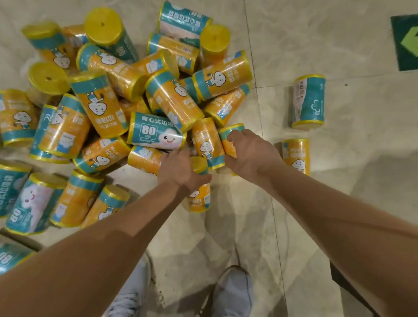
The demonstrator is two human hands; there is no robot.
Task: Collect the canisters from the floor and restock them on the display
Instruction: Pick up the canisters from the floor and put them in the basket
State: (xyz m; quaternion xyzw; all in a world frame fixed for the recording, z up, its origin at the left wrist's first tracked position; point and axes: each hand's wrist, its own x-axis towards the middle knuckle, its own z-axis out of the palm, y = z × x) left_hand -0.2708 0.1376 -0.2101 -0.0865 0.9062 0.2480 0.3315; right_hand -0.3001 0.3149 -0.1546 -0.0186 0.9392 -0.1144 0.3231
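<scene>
Right hand (pixel 248 152) curls round a glossy, film-wrapped orange-and-teal cylindrical canister (pixel 228 141) at the pile's edge on the beige tiled floor (pixel 236 230). Left hand (pixel 181 169) covers an upright canister (pixel 199 200), its grip hidden. They look light and slick, so wrap the mid-body.

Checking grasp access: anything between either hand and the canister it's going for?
Nothing visible. The right hand grips an orange canister at the pile's near edge; the left hand holds a yellow-capped canister.

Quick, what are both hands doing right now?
Left hand: grips the nearest orange canister.
Right hand: grips a teal-banded orange canister.
</scene>
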